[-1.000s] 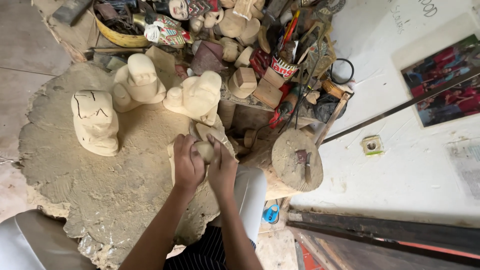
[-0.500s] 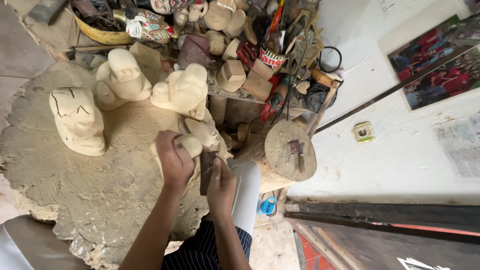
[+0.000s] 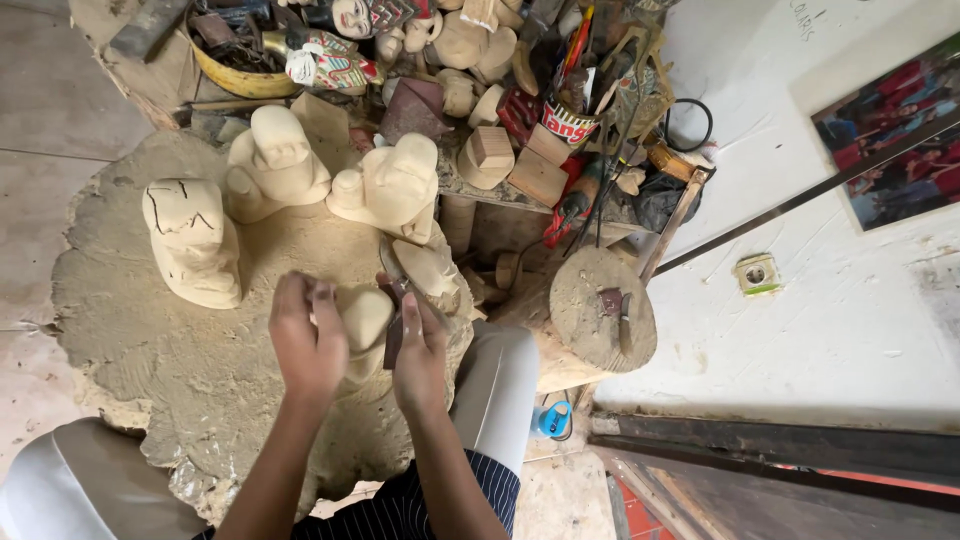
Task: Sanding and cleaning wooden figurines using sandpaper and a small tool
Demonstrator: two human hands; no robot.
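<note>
A small pale wood carving (image 3: 365, 318) was gripped in the closed left hand (image 3: 305, 345). A dark carving tool (image 3: 394, 335) was clasped by the right hand (image 3: 420, 350), just beside it. Larger unfinished figures (image 3: 390, 188) stood beyond both hands on the dusty surface (image 3: 180, 370).

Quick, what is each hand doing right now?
Left hand: closed on a small pale wooden carving.
Right hand: closed on a dark-handled carving tool.
</note>
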